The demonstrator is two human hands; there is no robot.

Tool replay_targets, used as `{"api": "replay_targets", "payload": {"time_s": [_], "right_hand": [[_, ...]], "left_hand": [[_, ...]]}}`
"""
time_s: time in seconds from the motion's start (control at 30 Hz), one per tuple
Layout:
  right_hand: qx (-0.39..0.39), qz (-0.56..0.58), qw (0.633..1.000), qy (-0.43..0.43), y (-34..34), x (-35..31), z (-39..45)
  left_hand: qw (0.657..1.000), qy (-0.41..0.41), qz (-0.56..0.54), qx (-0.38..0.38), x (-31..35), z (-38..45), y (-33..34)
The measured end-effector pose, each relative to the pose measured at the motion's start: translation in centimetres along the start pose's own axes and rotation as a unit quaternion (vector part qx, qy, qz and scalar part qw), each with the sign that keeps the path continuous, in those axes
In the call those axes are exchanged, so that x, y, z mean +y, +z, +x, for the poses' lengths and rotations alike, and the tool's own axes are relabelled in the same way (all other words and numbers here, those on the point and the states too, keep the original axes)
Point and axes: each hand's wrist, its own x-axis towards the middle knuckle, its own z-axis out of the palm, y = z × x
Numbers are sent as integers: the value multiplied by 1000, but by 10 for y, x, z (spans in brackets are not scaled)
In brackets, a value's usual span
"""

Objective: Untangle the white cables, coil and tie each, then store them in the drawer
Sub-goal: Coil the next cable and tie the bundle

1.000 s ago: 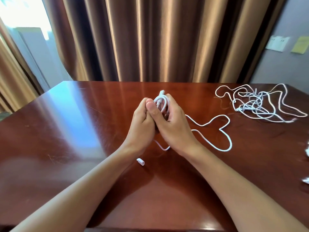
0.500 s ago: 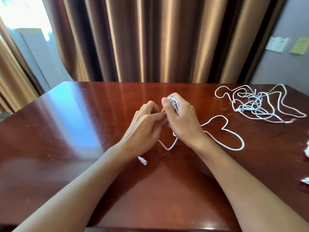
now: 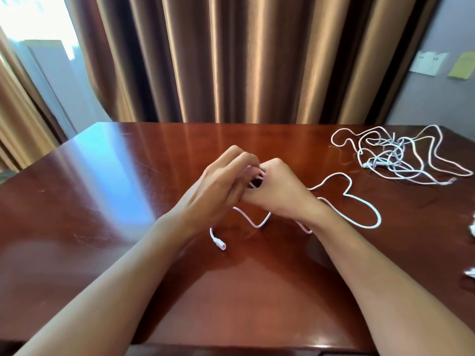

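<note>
White cable [image 3: 341, 201] trails across mid-frame of the table [image 3: 102, 201]; your right hand [image 3: 277, 191] grips its coiled part, your left hand [image 3: 218, 186] pinches a strand. Tangled cables [image 3: 395, 155] lie upper right.

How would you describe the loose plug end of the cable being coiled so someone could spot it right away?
On the wooden table, look just below the left hand near its wrist. The plug end lies there, a short white connector at the tip of a thin cable, alone, far from the tangled pile at far right.
</note>
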Motion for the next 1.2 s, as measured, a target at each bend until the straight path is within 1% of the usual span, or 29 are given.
{"api": "replay_targets", "payload": {"time_s": [0.1, 0.2, 0.23, 0.3, 0.37, 0.4, 0.47, 0.5, 0.6, 0.63, 0.67, 0.73, 0.77, 0.8, 0.87, 0.93, 1.03, 1.1, 1.13, 1.17, 1.2], "right_hand": [[-4, 90, 996, 10, 0, 0, -1], [-9, 182, 983, 11, -4, -3, -2], [-12, 181, 983, 12, -4, -3, -2], [-12, 120, 993, 6, -4, -1, -1], [-3, 82, 997, -4, -3, -1, 0], [7, 100, 995, -6, -3, -3, 0], [41, 200, 979, -7, -5, -7, -1], [60, 236, 970, -15, -7, -9, -1], [82, 255, 961, -73, -7, -15, -4], [73, 276, 955, -84, -5, -17, -5], [66, 283, 952, -94, -2, -17, -6], [68, 230, 965, -109, 5, -14, -6], [69, 187, 974, -112, 8, -11, -5], [74, 143, 981, -111, 9, -9, -4], [102, 65, 986, -118, 12, -8, -4], [150, 14, 979, -134, 15, -9, -3], [214, -45, 967, -134, 19, -5, 1], [212, -47, 969, -118, 16, -4, 4], [194, -33, 975, -106, 13, -3, 5], [169, -11, 981, -89, 9, -3, 5], [141, 19, 988, -67, 7, -2, 5]], "left_hand": [[999, -5, 11, 44, -5, 1, -1], [992, -71, -32, 104, 0, 2, -1], [986, -107, -47, 117, 1, 2, -1], [971, -178, -73, 139, -4, 2, 2], [944, -248, -119, 184, -13, 4, 2], [923, -286, -151, 210, -17, 5, 1], [880, -350, -223, 231, -18, 7, 0], [866, -369, -253, 223, -15, 8, 1], [837, -394, -346, 155, 1, 8, 8], [818, -404, -389, 133, 4, 8, 10], [790, -413, -439, 114, 7, 8, 11], [728, -421, -536, 75, 9, 8, 10], [707, -422, -566, 53, 9, 7, 9], [698, -423, -577, 34, 8, 6, 8], [706, -423, -567, 13, 7, 5, 8], [715, -425, -555, 5, 11, 6, 9], [716, -435, -546, -8, 20, 7, 9], [719, -432, -544, -20, 22, 7, 9], [729, -427, -534, -16, 21, 7, 9], [750, -423, -509, 0, 19, 7, 9], [781, -416, -465, 26, 18, 7, 10]]}}
